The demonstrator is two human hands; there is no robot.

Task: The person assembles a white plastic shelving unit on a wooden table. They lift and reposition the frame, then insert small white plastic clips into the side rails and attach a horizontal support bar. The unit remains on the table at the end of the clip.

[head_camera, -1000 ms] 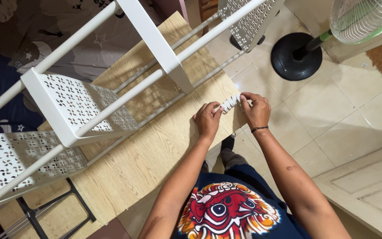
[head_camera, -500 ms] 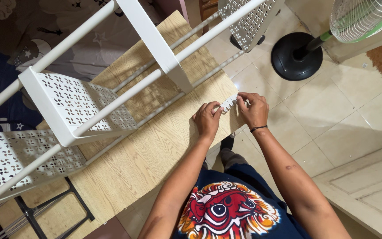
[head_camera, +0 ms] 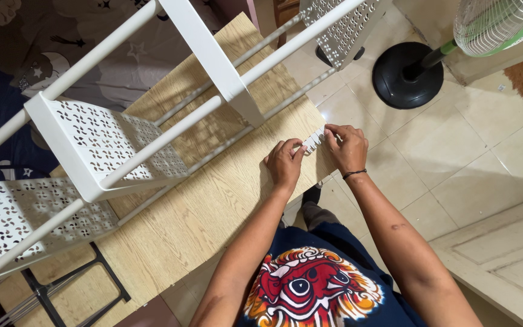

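Both of my hands pinch a short white strip of small joined plastic pieces (head_camera: 313,140) at the near right corner of a light wooden tabletop (head_camera: 201,206). My left hand (head_camera: 284,163) grips the strip's left end with fingertips and thumb. My right hand (head_camera: 347,147), a dark band on its wrist, closes over the strip's right end, hiding that part. The strip sits just above the table surface, close to its edge.
A white metal shelf rack (head_camera: 101,142) with perforated shelves lies on its side across the table, left of my hands. A standing fan's black round base (head_camera: 408,74) rests on the tiled floor at upper right. A patterned dark cloth (head_camera: 25,48) lies at far left.
My right hand has slid left along the strip, covering more of it, so less of the white strip shows. My left hand has stayed in place.
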